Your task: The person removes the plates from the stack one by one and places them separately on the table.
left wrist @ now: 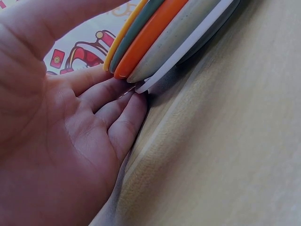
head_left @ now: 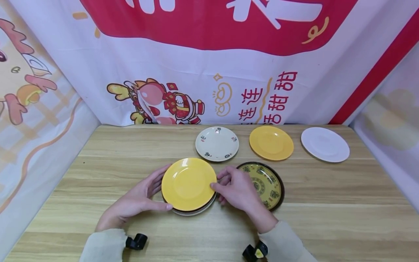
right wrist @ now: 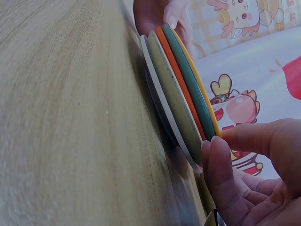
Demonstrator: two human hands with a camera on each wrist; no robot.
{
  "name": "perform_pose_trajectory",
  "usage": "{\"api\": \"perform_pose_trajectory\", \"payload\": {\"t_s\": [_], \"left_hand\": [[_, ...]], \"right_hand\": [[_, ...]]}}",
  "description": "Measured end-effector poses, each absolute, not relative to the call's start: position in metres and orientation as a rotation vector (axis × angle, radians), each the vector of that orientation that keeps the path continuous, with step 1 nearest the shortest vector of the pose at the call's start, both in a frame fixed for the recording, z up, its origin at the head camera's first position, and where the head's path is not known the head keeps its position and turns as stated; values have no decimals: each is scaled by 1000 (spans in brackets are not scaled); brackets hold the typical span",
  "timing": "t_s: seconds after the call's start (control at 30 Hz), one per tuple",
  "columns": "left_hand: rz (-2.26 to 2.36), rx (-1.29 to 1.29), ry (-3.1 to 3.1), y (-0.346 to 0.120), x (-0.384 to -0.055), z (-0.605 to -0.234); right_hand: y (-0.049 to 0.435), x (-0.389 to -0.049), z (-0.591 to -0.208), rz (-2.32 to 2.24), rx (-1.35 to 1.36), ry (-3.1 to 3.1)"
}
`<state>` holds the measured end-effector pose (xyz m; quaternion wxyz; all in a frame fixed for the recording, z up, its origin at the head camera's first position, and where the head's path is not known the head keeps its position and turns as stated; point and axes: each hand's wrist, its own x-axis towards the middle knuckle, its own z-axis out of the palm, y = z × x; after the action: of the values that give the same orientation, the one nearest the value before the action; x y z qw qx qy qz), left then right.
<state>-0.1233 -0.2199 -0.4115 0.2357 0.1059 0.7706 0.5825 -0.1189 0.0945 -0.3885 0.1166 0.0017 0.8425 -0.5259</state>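
Observation:
A stack of plates (left wrist: pixel 157 47) sits on the wooden table, topped by a yellow plate (head_left: pixel 188 184). Below it the wrist views show green (right wrist: pixel 192 80), orange (right wrist: pixel 181 80), cream and white rims. My left hand (head_left: pixel 140 198) spans the stack's left side with fairly straight fingers, its thumb tip at the front rim. The fingertips (left wrist: pixel 124 106) touch the rims in the left wrist view. At the right side, my right hand (head_left: pixel 239 189) pinches the yellow plate's edge, with the thumb on top. Beside that hand lies a dark-rimmed patterned plate (head_left: pixel 273 178), partly hidden by it.
Behind the stack lies a cream plate (head_left: pixel 217 143) with small dark motifs. To its right are another yellow plate (head_left: pixel 271 143) and a white plate (head_left: pixel 325 144). A printed cloth (head_left: pixel 209 72) hangs along the table's back edge, with more cloth at both sides.

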Motion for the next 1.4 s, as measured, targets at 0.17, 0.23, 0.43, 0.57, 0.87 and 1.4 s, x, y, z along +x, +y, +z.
{"api": "perform_pose_trajectory", "payload": {"t_s": [0.17,0.23,0.43,0.57,0.87,1.4], "left_hand": [[1592,277,2113,-220,-123,-410],[1591,271,2113,-220,-123,-410],[1594,277,2115,-220,-123,-410],[1603,316,2109,-221,-124,-412],[1587,389,2130,-224,-124,-415],[1587,360,2129,-224,-124,-415]], "right_hand": [[94,-119,-388,-1538,12,2465],[94,-119,-388,-1535,18,2461],[94,-120,-388,-1533,23,2449],[94,-120,-388,-1530,22,2450],[95,-120,-390,-1554,7,2441],[96,-120,-389,-1544,10,2432]]}}
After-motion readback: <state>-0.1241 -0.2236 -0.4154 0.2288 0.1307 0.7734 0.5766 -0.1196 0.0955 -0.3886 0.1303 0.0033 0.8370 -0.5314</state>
